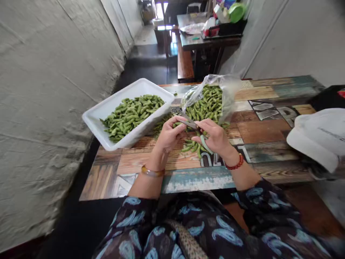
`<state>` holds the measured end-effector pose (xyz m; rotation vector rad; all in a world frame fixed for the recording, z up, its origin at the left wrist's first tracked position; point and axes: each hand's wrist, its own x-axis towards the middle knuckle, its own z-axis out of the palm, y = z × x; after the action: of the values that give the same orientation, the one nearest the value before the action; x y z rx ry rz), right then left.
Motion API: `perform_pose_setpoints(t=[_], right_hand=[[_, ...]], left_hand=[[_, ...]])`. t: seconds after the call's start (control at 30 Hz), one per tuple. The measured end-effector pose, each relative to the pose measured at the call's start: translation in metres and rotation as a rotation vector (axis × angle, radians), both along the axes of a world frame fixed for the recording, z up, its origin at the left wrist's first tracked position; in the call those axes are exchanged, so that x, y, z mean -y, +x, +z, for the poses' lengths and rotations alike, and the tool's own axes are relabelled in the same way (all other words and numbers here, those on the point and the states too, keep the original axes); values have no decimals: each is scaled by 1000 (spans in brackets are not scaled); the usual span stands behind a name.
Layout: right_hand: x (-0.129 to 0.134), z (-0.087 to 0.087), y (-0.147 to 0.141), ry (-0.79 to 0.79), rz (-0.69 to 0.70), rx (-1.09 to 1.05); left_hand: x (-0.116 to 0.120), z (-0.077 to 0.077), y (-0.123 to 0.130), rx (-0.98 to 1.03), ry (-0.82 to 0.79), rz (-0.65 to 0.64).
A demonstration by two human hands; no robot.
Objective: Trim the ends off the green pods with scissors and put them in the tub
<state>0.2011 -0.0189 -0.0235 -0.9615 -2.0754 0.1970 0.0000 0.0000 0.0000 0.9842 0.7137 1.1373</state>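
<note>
My right hand [214,136] grips a pair of scissors [192,125] with pale green handles. Their blades point left and reach the fingertips of my left hand [172,132]. Between the thumb and fingers of that hand is a green soybean pod [176,124], partly covered by the fingers. A clear plastic bag [230,95] full of green pods [206,104] lies open just beyond my hands. Several loose pods [192,145] are spread on the table below them. To the left, a white plastic tub [93,117] holds a heap of pods [132,115].
The patterned wood-look table [266,127] stretches to the right, where a white cap [318,133] sits near a black item. Small trimmings [161,126] lie between tub and bag. Farther back are a bench [185,59] and another table [188,43] with items on it. Walls flank both sides.
</note>
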Motion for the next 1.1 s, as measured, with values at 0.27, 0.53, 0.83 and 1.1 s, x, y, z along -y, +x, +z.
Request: perform_pose_setpoints(t=[0.27, 0.53, 0.83, 1.1], right_hand=[[2, 3, -1, 24, -5, -3], [0, -1, 0, -56, 69, -66], [-1, -1, 1, -92, 68, -54], [-2, -1, -2, -96, 22, -26]], left_hand=[[-1, -3, 1, 5, 12, -25], [-1, -1, 0, -26, 19, -24], [-3, -1, 1, -2, 27, -14], [-6, 0, 3, 5, -1, 17]])
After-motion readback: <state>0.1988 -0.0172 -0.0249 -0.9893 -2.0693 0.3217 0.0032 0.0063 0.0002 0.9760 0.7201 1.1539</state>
